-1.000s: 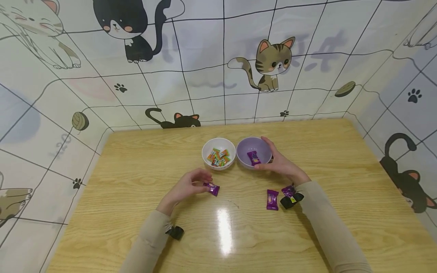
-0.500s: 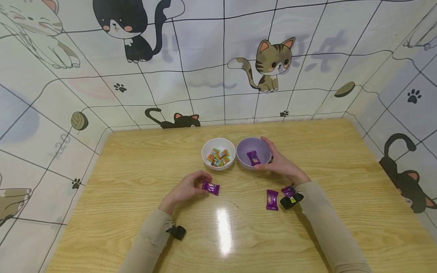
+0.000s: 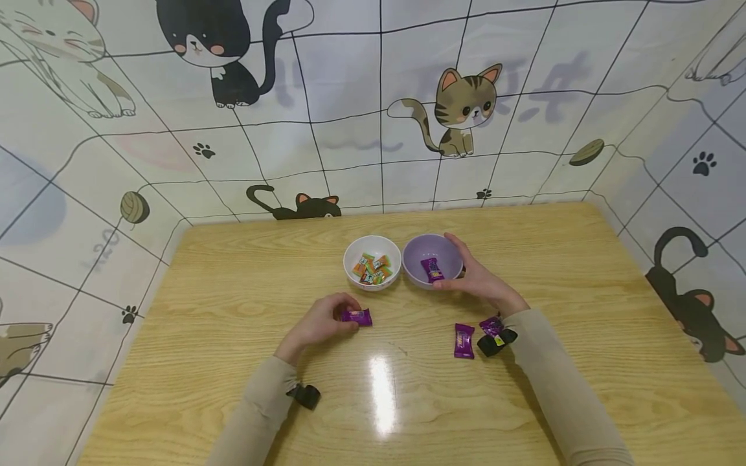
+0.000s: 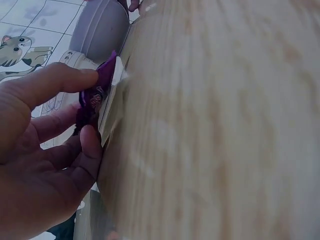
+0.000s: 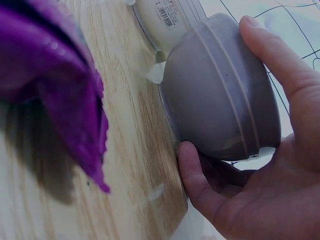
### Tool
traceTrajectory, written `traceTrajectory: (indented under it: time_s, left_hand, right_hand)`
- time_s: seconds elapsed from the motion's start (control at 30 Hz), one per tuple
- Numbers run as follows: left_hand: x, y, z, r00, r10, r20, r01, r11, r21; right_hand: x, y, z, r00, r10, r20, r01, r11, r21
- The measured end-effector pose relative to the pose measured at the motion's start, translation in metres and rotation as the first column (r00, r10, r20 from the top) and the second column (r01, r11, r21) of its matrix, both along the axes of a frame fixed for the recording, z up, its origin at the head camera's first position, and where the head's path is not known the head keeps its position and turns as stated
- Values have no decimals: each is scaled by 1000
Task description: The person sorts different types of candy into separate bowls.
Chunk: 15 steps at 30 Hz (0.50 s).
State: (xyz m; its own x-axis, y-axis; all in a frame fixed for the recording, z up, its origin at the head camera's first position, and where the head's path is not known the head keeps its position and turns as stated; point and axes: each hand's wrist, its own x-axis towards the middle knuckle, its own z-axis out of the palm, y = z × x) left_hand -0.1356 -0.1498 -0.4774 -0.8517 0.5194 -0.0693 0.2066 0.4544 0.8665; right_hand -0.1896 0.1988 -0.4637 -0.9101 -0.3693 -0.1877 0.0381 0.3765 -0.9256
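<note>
My left hand [image 3: 319, 320] pinches a purple-wrapped candy [image 3: 360, 317] between thumb and fingers, in front of the white bowl. In the left wrist view the same candy [image 4: 95, 97] shows upright against the fingertips. My right hand [image 3: 482, 283] grips the right side of a purple bowl [image 3: 412, 254], thumb at the near side and fingers at the far rim. One purple candy [image 3: 432, 270] lies inside that bowl. From the right wrist, the bowl's outer wall [image 5: 215, 90] appears between thumb and fingers.
Touching distance left of the purple bowl stands a white bowl [image 3: 350, 259] with several orange-and-green candies [image 3: 373, 270]. Two more purple candies lie near the right forearm, one in plain sight [image 3: 464, 341], the other partly behind the wrist strap [image 3: 497, 343]. Cat-patterned walls [image 3: 350, 162] border the wooden table [image 3: 245, 272].
The candy in my left hand has turned from slanting to nearly level and sits deeper between thumb and fingers. My right hand and the purple bowl have stayed put.
</note>
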Motion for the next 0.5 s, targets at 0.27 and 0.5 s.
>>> traceTrajectory:
  time_s: [0.27, 0.5]
  left_hand:
    - [12, 3, 36, 996, 16, 85, -23, 996, 84]
    - [3, -3, 7, 990, 35, 137, -51, 992, 115]
  right_hand:
    - [0, 0, -1, 1000, 2, -5, -2, 1000, -3]
    - [-1, 0, -3, 1000, 3, -8, -4, 1000, -6]
